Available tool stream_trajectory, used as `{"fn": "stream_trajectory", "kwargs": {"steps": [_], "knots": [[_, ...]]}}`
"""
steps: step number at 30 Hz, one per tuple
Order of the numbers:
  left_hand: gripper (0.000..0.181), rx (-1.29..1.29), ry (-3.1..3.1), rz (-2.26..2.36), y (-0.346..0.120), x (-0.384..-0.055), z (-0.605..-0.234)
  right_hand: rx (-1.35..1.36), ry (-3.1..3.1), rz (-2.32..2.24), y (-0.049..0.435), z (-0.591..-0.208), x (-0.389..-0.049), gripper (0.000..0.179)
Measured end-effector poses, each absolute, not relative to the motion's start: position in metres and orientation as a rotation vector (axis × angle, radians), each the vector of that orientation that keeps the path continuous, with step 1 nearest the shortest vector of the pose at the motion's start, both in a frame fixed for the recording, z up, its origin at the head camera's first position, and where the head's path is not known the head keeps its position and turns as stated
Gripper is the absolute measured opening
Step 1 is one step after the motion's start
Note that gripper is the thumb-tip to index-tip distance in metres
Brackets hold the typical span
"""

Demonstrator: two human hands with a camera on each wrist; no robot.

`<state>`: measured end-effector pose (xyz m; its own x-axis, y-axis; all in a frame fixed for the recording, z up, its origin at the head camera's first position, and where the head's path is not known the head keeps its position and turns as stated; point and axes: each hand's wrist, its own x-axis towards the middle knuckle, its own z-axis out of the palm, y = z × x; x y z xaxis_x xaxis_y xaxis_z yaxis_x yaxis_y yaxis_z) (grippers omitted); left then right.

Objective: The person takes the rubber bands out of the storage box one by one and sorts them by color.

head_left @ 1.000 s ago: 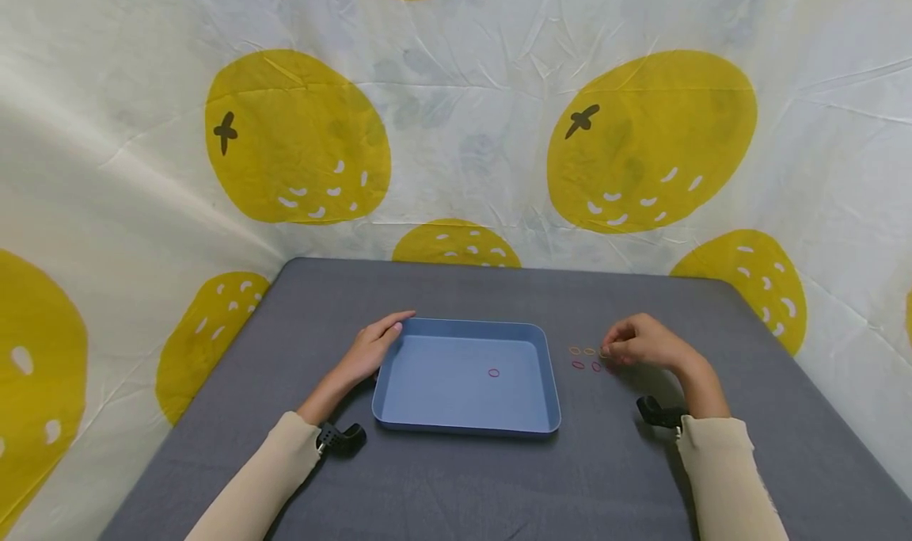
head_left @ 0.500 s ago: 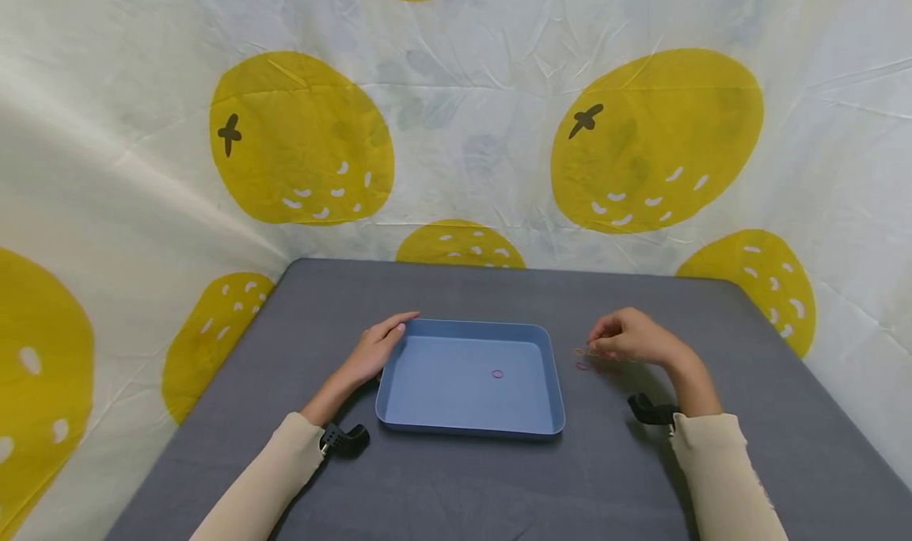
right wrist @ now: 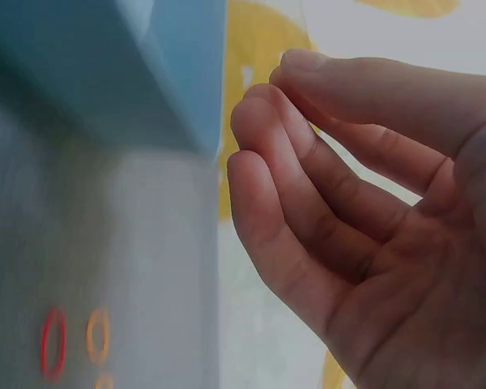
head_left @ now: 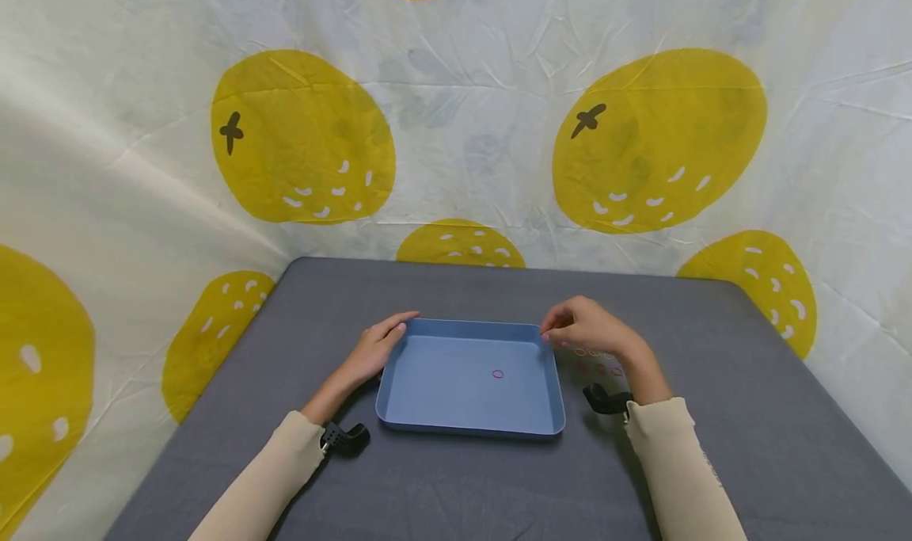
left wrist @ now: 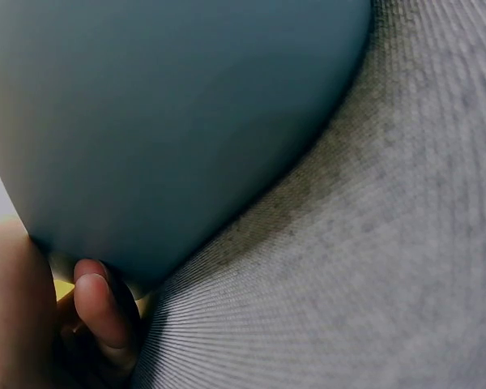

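My left hand [head_left: 374,349] grips the left rim of a shallow blue tray [head_left: 438,398]. In the left wrist view, fingers [left wrist: 101,312] press at the tray's edge [left wrist: 178,146]. Inside the tray lies one thin reddish rubber band [head_left: 498,375]. At the far right corner of the tray is my right hand [head_left: 587,325], its thumb and finger tips brought together. The right wrist view shows the hand [right wrist: 348,186] with no band visible at the fingertips; whether it pinches one is hidden. Below it on the cloth lie a red band [right wrist: 53,344] and an orange band [right wrist: 98,335].
A grey cloth [head_left: 456,485] covers the table. Several orange and red bands [head_left: 580,352] lie right of the tray, partly behind the right wrist. A white curtain [head_left: 470,129] with yellow fruit prints hangs along the back and left.
My right hand has moved left from above the loose bands to the tray's far right corner, fingertips together. The left hand keeps its hold on the tray.
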<state>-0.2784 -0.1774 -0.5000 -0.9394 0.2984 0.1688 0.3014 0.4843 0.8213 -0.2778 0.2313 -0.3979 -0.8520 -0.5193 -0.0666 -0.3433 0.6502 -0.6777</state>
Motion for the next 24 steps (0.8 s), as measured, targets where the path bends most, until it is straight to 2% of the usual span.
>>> {"fn": "stream_trajectory", "kwargs": {"steps": [10,24], "knots": [[0.041,-0.545,-2.711,-1.503,-0.177,-0.279,-0.499,-0.797,2.567,-1.026,0.184,-0.393,-0.282,0.012],[0.041,-0.543,-2.715,-1.505,-0.178,-0.278,-0.497,-0.867,2.439,-0.998,0.156,-0.424,-0.293,0.009]]}}
